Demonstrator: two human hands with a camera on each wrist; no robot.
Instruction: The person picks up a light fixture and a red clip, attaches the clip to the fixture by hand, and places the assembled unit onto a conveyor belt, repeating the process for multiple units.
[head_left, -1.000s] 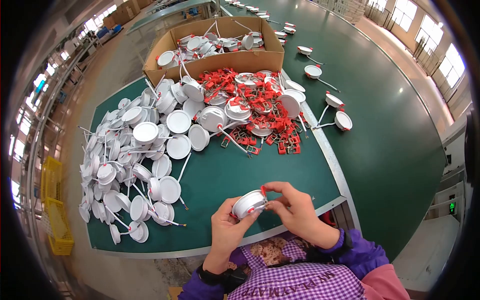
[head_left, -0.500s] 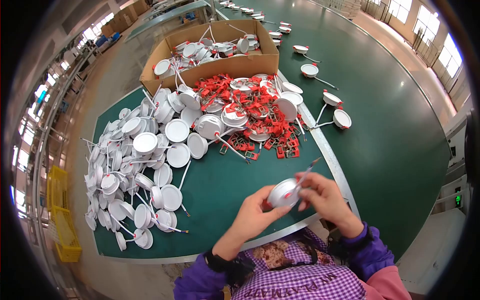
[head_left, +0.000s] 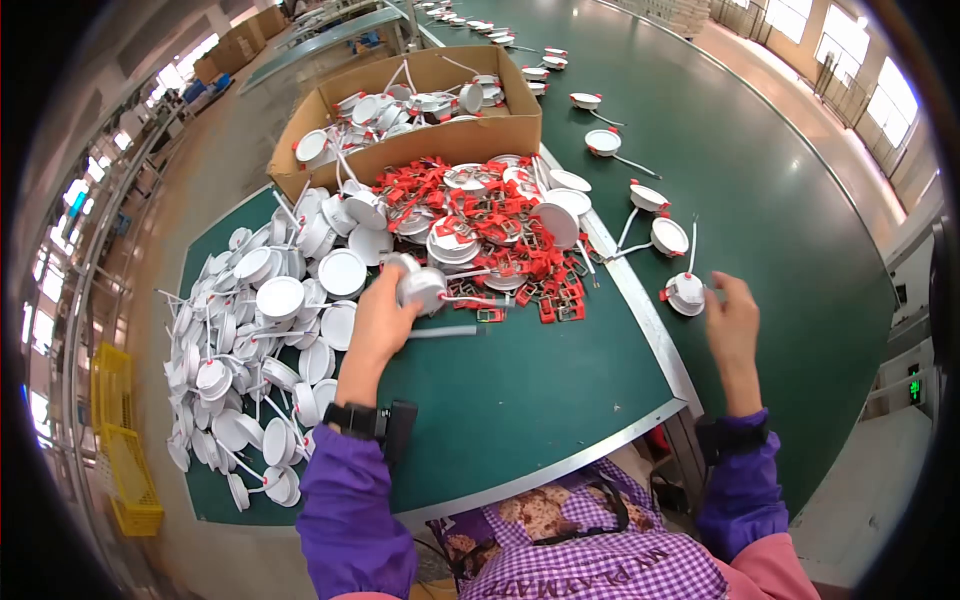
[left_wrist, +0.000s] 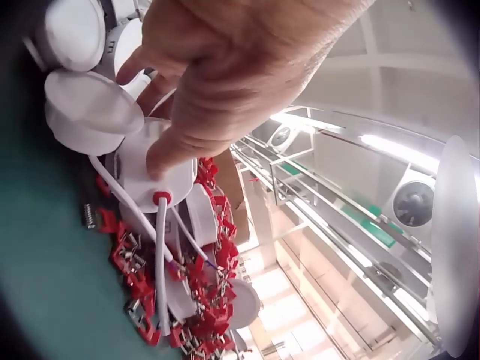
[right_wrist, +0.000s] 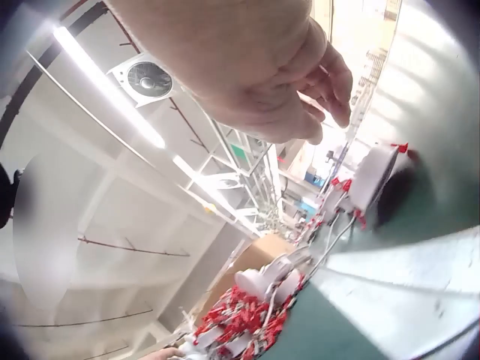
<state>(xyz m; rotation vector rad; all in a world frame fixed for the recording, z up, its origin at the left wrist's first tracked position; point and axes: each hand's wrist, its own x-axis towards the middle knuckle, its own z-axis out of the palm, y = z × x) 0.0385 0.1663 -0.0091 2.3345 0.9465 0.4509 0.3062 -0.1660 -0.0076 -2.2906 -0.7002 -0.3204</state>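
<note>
In the head view my left hand [head_left: 375, 325] grips a round white lamp [head_left: 423, 288] at the pile's right edge, a second white disc close against its fingers. The left wrist view shows the left hand [left_wrist: 225, 82], its thumb pressed on the lamp's back [left_wrist: 139, 169] beside a red cable grommet; the other fingers are partly hidden. My right hand [head_left: 734, 335] is just right of a white lamp [head_left: 685, 295] with red clips, lying on the right-hand green surface, cable pointing away. Seen from the right wrist, the hand [right_wrist: 255, 71] hangs with loosely bent fingers, holding nothing, above a lamp [right_wrist: 373, 176].
White lamps [head_left: 280, 298] are heaped at the left, with a pile of red clips [head_left: 500, 215] beside them. Behind stands a cardboard box [head_left: 440, 142] of lamps. A metal edge [head_left: 640, 325] separates the table from the right surface, where a row of lamps [head_left: 603, 142] lies.
The lamp that both hands held is out of them, and one more lamp lies on the right surface. My left hand has moved up-left to the pile and gripped a lamp; my right hand has moved right.
</note>
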